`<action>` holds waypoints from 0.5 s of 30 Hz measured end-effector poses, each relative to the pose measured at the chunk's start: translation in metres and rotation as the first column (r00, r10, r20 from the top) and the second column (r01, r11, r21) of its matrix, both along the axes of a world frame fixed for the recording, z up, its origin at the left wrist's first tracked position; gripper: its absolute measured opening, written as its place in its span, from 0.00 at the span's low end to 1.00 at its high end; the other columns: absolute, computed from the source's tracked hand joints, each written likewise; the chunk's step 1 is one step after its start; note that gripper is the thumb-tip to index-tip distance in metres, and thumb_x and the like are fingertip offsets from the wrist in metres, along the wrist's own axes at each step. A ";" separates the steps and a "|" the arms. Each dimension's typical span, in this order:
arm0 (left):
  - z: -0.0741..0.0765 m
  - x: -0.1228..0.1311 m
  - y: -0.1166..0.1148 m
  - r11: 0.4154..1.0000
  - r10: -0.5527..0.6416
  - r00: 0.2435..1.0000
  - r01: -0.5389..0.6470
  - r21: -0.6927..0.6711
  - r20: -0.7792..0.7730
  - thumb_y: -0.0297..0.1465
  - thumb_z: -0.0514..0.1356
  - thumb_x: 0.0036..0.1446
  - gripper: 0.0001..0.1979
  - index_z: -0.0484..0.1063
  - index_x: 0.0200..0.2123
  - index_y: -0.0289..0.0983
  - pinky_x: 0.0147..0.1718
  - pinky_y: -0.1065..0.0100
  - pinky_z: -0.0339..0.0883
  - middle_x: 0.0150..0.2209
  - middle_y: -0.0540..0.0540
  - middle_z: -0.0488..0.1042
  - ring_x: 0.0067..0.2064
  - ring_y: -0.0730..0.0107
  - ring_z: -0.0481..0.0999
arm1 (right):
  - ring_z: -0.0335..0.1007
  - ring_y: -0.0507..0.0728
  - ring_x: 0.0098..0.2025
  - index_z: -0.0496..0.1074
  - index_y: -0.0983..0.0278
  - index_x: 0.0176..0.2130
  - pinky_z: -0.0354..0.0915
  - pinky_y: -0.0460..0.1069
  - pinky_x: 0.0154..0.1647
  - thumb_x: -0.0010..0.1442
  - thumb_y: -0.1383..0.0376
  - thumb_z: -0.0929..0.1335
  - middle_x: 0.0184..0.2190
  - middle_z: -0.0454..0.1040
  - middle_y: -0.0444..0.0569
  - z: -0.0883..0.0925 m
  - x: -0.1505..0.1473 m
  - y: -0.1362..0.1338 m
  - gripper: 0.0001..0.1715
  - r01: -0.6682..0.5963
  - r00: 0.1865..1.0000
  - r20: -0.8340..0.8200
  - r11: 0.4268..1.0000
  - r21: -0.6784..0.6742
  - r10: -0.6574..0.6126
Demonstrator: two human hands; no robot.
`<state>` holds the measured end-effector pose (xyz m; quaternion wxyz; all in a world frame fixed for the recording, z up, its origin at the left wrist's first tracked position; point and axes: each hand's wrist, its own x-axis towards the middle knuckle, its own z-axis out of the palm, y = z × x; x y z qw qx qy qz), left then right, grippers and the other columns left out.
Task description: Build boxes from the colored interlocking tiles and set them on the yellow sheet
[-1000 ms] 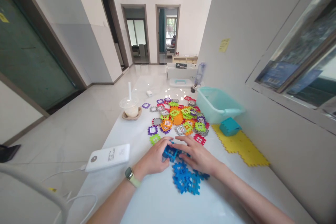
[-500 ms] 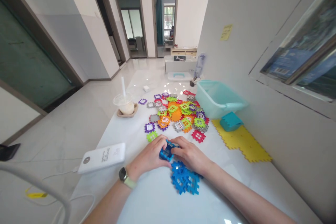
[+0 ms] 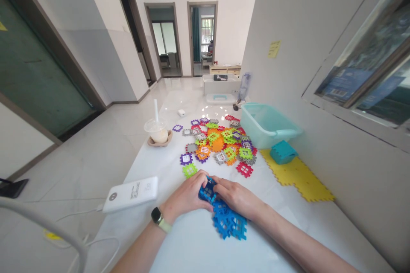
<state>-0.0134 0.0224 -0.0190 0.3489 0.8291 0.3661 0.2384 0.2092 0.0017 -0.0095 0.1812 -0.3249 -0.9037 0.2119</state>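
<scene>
A small box shape of blue interlocking building tiles (image 3: 206, 190) is held between both hands above the white table. My left hand (image 3: 188, 190), with a watch at the wrist, closes round its left side. From the right, my right hand (image 3: 235, 196) grips the same shape with its fingers bent over the edge. Some fingertips are hidden behind the blue pieces. Just below the hands lies a loose pile of flat blue tiles (image 3: 229, 222) with window cut-outs. Beyond them spreads a heap of green, orange, purple, grey and red tiles (image 3: 218, 140).
A turquoise tub (image 3: 269, 126) stands at the right by the wall. Before it, a teal block (image 3: 283, 152) sits on a yellow toothed mat (image 3: 297, 175). At the left are a lidded drink cup (image 3: 156, 132) with a straw and a white power bank (image 3: 131, 194) with a cable.
The view has tilted up slightly, so everything sits a little lower and further right. Both hands keep hold of the blue tile box, with little visible shift in grip.
</scene>
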 end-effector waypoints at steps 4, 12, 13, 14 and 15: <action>0.001 -0.002 -0.001 0.997 0.038 0.999 -0.037 0.075 -0.020 0.38 0.78 0.37 0.30 0.61 0.36 0.40 0.42 0.63 0.65 0.43 0.48 0.68 0.45 0.60 0.70 | 0.71 0.60 0.54 0.64 0.62 0.56 0.68 0.54 0.52 0.67 0.66 0.63 0.56 0.70 0.58 -0.002 0.004 -0.001 0.18 0.087 0.983 -0.159 0.996 -0.018 -0.089; 0.002 0.009 -0.003 0.952 0.156 0.982 -0.122 0.280 -0.104 0.36 0.79 0.36 0.28 0.67 0.37 0.39 0.45 0.59 0.65 0.44 0.47 0.69 0.46 0.57 0.70 | 0.69 0.54 0.25 0.73 0.65 0.41 0.58 0.46 0.25 0.63 0.57 0.66 0.23 0.75 0.44 0.022 -0.020 0.016 0.13 0.408 0.886 -0.068 0.841 -0.356 -0.459; 0.002 0.009 -0.003 0.949 0.164 0.980 -0.126 0.290 -0.112 0.36 0.79 0.36 0.28 0.67 0.37 0.39 0.46 0.58 0.65 0.44 0.47 0.70 0.46 0.57 0.70 | 0.68 0.54 0.24 0.73 0.65 0.37 0.56 0.46 0.24 0.62 0.58 0.66 0.23 0.74 0.44 0.024 -0.025 0.018 0.13 0.415 0.888 -0.042 0.838 -0.355 -0.458; 0.001 0.010 -0.003 0.948 0.171 0.978 -0.130 0.292 -0.117 0.35 0.79 0.37 0.28 0.68 0.38 0.39 0.46 0.58 0.65 0.45 0.47 0.70 0.47 0.56 0.70 | 0.67 0.53 0.24 0.74 0.65 0.33 0.54 0.46 0.24 0.61 0.59 0.66 0.22 0.74 0.45 0.026 -0.030 0.020 0.12 0.424 0.888 -0.023 0.837 -0.346 -0.459; 0.001 0.010 -0.002 0.948 0.175 0.977 -0.135 0.287 -0.119 0.35 0.78 0.38 0.28 0.68 0.38 0.39 0.46 0.58 0.66 0.45 0.47 0.70 0.47 0.56 0.70 | 0.65 0.53 0.23 0.73 0.65 0.29 0.52 0.46 0.23 0.61 0.61 0.66 0.22 0.74 0.45 0.026 -0.033 0.022 0.12 0.435 0.885 -0.010 0.835 -0.337 -0.465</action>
